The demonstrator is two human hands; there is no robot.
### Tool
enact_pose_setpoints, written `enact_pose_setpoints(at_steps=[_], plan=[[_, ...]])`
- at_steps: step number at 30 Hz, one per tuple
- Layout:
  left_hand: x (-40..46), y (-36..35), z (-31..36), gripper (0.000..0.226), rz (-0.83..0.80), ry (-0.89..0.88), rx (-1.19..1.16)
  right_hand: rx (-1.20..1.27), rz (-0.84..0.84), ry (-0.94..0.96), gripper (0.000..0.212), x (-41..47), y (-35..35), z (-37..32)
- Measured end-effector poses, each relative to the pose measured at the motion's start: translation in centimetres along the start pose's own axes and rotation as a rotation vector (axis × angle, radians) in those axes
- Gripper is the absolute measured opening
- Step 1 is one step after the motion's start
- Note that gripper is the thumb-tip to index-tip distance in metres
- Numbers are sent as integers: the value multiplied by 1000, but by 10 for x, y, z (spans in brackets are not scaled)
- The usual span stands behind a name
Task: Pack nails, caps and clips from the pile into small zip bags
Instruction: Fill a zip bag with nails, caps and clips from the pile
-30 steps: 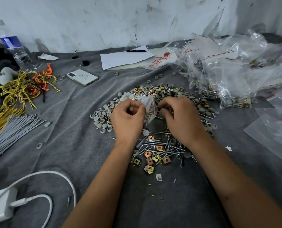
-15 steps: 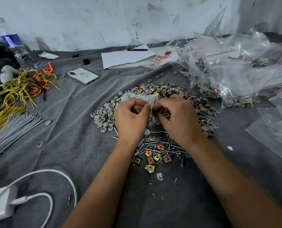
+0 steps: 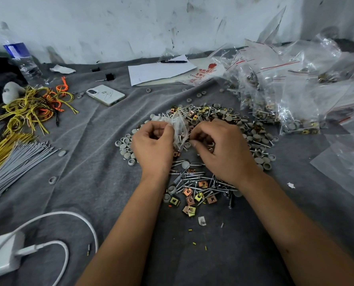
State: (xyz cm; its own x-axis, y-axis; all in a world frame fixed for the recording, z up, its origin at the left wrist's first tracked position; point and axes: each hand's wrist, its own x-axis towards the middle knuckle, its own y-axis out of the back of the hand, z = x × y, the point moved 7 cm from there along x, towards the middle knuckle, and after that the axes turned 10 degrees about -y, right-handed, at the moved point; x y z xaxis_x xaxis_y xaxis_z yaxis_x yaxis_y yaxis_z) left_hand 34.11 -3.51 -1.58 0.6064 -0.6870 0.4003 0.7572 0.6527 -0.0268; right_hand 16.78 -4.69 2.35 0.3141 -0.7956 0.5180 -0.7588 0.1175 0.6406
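A small zip bag (image 3: 179, 131), already part-filled with nails, is held upright over the centre of the pile (image 3: 205, 153) on the grey cloth (image 3: 85, 153). It is pinched at its left edge by the curled fingers of the left hand (image 3: 153, 147). The right hand (image 3: 219, 149) is curled just to the right of the bag's mouth, thumb and fingertips drawn together; whether a piece is pinched between them cannot be told.

A spill is judged the main risk: the bag is gripped on one side only, so its mouth could sag shut, or the nails inside could tip out, if the left-hand pinch slackens. A nail point could also snag or pierce the thin plastic as more is pushed in.

Compared with half a second ago, the hands have been drawn slightly apart, and more of the bag is exposed between them.

Filled bags (image 3: 285, 100) are heaped at the far right, and loose grey caps (image 3: 126, 145) are ringed round the pile's left edge.
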Motion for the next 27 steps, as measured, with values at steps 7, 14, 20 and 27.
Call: enact_pose_setpoints(at_steps=[7, 14, 20, 27], plan=[[0, 0, 0, 13, 10, -13, 4, -269, -313, -34, 27, -10, -36, 1], [0, -2, 0, 13, -9, -41, 26, -65, -248, -46, 11, -6, -27, 0], [0, -4, 3, 13, -33, -72, 48, 69, -77, -91, 7, 0, -7, 7], [-5, -16, 8, 11, -165, -107, 82, 62, 135, -30, 11, 1, 10, 3]])
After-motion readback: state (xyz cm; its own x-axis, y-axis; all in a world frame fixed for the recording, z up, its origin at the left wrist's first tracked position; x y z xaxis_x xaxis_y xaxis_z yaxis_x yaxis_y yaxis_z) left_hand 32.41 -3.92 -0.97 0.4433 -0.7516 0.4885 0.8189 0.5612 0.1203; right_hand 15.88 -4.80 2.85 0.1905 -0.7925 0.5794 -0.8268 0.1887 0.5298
